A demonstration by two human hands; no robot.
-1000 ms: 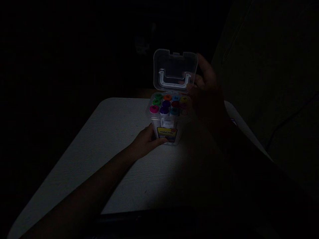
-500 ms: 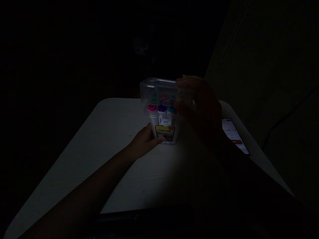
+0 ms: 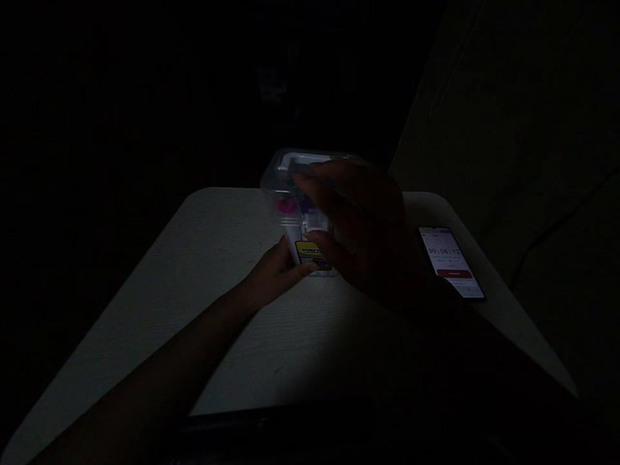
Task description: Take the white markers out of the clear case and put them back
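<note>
Head, left hand point(image 3: 272, 274) around box point(image 3: 308, 249), right point(image 3: 372, 223) over lid point(image 3: 281, 173)

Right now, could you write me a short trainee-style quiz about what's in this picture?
1. True or false: the phone lies face down.
2. Which hand holds the marker box near its base? A: right; B: left.
3. Fill in: the cap showing through the near left corner of the lid is ____.

Key:
1: False; it lies face up, digits lit.
2: B, the left hand.
3: Pink.
</note>
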